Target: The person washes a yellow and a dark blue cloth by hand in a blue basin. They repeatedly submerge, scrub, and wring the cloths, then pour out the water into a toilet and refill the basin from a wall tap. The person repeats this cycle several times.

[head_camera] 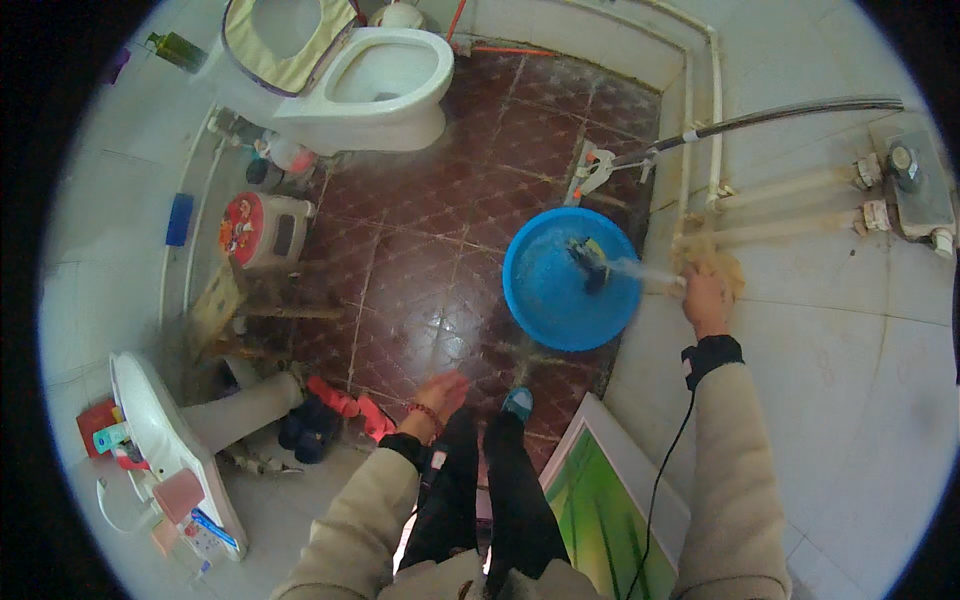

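Observation:
My right hand [706, 300] is at the right wall, closed around a water spout whose white tip [680, 280] shows beside the fingers; a yellowish cloth-like thing [729, 276] is behind it. Water runs left from the tip into a round blue plastic basin [525, 307] on the floor. In the basin lies a dark item with some yellow [591, 264], partly hidden by the stream; what it is, I cannot tell. My left hand [444, 394] hangs above the floor before my legs, fingers extended, holding nothing. A red bead bracelet is on its wrist.
A toilet [382, 97] stands at the back, a stool [259, 229] at the left, a pedestal washbasin [161, 442] at the lower left. A long-handled mop [596, 169] leans behind the basin. Pipes [716, 112] and a mixer valve [919, 180] are on the right wall; a green panel [607, 502] leans below.

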Demonstrator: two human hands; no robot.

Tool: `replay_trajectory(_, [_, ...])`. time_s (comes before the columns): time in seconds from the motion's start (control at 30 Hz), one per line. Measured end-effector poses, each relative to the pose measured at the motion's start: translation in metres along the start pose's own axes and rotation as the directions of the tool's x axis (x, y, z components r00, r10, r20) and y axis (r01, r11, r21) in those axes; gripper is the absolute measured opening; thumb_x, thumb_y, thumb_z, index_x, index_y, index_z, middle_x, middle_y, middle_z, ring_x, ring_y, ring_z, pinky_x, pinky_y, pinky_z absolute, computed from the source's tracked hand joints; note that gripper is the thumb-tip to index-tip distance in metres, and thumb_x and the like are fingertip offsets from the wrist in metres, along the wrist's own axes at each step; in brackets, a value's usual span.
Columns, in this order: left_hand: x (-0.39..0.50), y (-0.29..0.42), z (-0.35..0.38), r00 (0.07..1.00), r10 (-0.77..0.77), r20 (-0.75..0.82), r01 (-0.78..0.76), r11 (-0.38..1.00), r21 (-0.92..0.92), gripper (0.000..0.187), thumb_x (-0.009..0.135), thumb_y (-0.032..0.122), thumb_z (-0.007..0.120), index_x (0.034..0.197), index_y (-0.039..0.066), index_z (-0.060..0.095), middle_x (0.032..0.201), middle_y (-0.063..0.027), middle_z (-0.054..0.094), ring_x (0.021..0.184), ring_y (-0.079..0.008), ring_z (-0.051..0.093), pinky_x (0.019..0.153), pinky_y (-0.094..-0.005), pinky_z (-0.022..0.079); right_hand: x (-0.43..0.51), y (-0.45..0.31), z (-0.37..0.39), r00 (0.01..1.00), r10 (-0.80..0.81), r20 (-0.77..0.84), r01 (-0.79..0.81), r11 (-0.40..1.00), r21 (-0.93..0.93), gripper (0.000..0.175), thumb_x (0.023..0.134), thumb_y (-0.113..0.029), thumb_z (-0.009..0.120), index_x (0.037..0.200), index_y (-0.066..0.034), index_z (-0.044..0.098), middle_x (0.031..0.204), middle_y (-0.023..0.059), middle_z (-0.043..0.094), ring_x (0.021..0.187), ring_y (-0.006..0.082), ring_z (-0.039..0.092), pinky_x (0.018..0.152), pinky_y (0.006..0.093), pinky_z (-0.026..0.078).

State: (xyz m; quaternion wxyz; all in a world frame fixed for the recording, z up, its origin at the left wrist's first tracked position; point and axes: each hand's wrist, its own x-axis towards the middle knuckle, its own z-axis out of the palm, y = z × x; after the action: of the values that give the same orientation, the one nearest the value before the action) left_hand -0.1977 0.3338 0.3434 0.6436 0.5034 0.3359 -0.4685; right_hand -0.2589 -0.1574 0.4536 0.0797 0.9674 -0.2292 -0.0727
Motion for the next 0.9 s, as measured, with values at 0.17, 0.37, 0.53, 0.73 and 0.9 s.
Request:
replay_trajectory(0.17, [0.002,-0.002,0.001,0.999,-0.034,0.037,0.035,0.999,-0.023,0.032,0.087,0.017,0.055,0.117,0.009,0.049,0.107,-0.0088,0.06,0.098,-0.0225,0.057,0.084,-0.0353,0.044,-0.004,0.001,0.005,0.997,0.077,0.017,-0.077,0.997,0.009,0.025,0.074,-0.002,0.055,0.098,-0.0092,0.062,0.11,0.0107,0.053,0.099,0.0331,0.05,0.084,0.0419,0.042])
replay_trajectory(0.37, [0.002,-0.012,0.002,0.998,-0.063,0.023,0.064,0.997,-0.037,0.035,0.087,0.02,0.058,0.117,0.007,0.049,0.106,-0.0074,0.061,0.095,-0.0176,0.058,0.078,-0.0286,0.047,0.002,0.008,0.019,0.999,-0.039,-0.036,0.038,0.999,-0.036,0.022,0.075,-0.005,0.055,0.096,-0.0061,0.062,0.108,0.0133,0.054,0.097,0.0344,0.051,0.082,0.0431,0.043])
replay_trajectory(0.53, [0.0,-0.013,0.012,0.997,-0.075,0.02,0.074,0.995,0.066,0.033,0.086,0.019,0.059,0.116,0.007,0.05,0.105,-0.0068,0.061,0.095,-0.0176,0.058,0.078,-0.0288,0.048,0.0,0.01,0.019,0.999,-0.024,-0.036,0.023,1.0,-0.022,0.028,0.072,0.004,0.054,0.095,-0.0107,0.063,0.106,0.008,0.055,0.095,0.0335,0.05,0.081,0.0401,0.042])
replay_trajectory(0.73, [0.002,-0.009,0.021,0.997,-0.067,0.031,0.066,0.997,0.029,0.031,0.087,0.019,0.059,0.114,0.008,0.05,0.104,-0.006,0.062,0.094,-0.0161,0.059,0.077,-0.0286,0.048,0.0,0.006,0.019,0.999,0.017,-0.027,-0.016,0.999,0.045,0.03,0.069,0.007,0.055,0.093,-0.0091,0.063,0.105,0.0087,0.055,0.092,0.0344,0.05,0.081,0.0397,0.042])
replay_trajectory(0.9, [0.003,-0.004,0.025,0.996,-0.083,0.015,0.081,0.992,0.1,0.03,0.088,0.019,0.057,0.115,0.008,0.049,0.106,-0.0069,0.061,0.095,-0.017,0.058,0.077,-0.0293,0.048,0.003,0.005,0.019,1.0,0.027,-0.013,-0.026,0.998,0.06,0.028,0.068,0.007,0.056,0.092,-0.0072,0.062,0.106,0.0102,0.054,0.093,0.0352,0.05,0.083,0.0398,0.041])
